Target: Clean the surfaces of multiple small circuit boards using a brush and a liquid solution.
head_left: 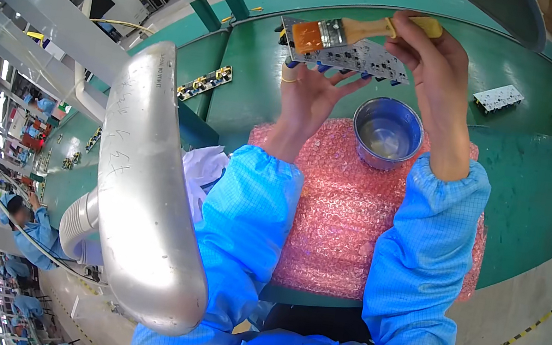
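Hands are raised well above the green worktop (530, 189), both forearms in blue sleeves reaching up from the lower edge. My left hand (309, 95) is turned palm toward me, fingers spread and pointing up, supporting a circuit board (350, 55) from below; blue fingertip covers show along the board's lower edge. My right hand (434, 68) is curled around the yellow handle of a flat brush (354, 31), wrist bent, so the brush lies nearly level across the board with its orange bristles resting on the board's left end. The board is a pale, speckled rectangle tilted a little down to the right, held in the air over the far part of the worktop. Below my hands, a small round metal bowl (387, 133) with a blue rim stands on a sheet of pink bubble wrap (341, 211); it holds a little clear liquid.
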The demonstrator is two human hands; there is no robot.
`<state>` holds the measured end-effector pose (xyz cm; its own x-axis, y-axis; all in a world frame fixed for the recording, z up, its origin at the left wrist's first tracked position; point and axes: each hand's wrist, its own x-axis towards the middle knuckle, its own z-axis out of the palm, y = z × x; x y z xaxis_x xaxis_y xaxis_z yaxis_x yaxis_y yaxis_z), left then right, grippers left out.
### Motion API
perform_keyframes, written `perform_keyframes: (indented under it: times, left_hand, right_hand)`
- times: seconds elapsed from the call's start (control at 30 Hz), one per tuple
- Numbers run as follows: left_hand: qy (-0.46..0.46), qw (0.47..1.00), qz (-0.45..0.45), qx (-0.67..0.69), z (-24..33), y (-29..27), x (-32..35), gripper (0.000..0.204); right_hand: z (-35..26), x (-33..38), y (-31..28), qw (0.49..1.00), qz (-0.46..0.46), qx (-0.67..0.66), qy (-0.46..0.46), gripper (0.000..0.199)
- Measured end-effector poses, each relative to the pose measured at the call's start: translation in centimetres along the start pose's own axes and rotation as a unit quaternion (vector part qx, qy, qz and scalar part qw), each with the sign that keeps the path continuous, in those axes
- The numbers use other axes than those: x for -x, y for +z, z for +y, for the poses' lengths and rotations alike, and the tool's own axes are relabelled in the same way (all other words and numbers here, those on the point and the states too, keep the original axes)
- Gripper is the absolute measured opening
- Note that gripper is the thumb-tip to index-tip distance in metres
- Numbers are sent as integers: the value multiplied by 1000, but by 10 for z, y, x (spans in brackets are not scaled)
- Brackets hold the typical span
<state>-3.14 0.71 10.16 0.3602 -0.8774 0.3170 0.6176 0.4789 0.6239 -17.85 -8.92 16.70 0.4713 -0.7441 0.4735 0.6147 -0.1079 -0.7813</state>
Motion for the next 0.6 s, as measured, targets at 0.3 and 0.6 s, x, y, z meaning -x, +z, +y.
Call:
perform_keyframes:
  times: [0.3,0.6]
  left_hand:
    - [14,999,-34,-9,1,3,1,70]
    - [38,999,11,19,13,-2,-8,69]
  right_hand:
    - [7,1,7,1000,-6,20,13,26]
    - [8,-18,-42,983,48,178,14,26]
